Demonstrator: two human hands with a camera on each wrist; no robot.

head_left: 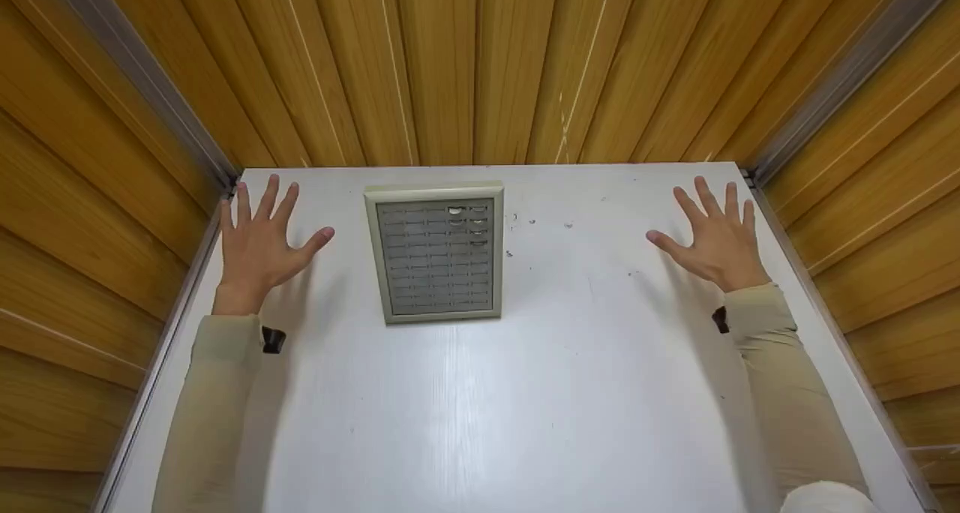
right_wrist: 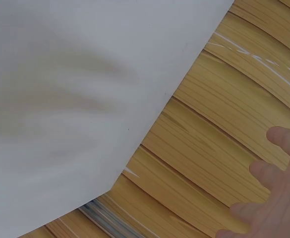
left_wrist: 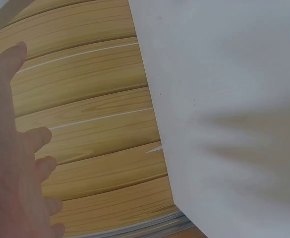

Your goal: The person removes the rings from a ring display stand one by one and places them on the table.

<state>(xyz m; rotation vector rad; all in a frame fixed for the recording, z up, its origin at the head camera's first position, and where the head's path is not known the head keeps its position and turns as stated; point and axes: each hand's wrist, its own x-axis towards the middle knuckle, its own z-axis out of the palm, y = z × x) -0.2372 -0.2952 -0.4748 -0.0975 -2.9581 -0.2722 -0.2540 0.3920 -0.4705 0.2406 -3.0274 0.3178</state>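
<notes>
My left hand (head_left: 259,247) is held over the left side of the white table (head_left: 465,393), fingers and thumb spread, with nothing in it. On the far right my right hand (head_left: 716,243) is spread the same way, also holding nothing. Both cast shadows on the tabletop. Between them, nearer the left hand, lies a pale framed tray (head_left: 442,254) with a grey slotted insert. Several small whitish pieces (head_left: 455,211) sit in its upper right slots. In the wrist views the left hand (left_wrist: 11,148) and right hand (right_wrist: 278,198) show at the outer edges, apart from the table.
Wood-patterned panels (head_left: 472,70) stand behind the table and along both sides, with grey metal posts (head_left: 150,63) at the corners. Small specks (head_left: 568,225) mark the tabletop right of the tray. A white rounded thing (head_left: 829,498) shows at the bottom right.
</notes>
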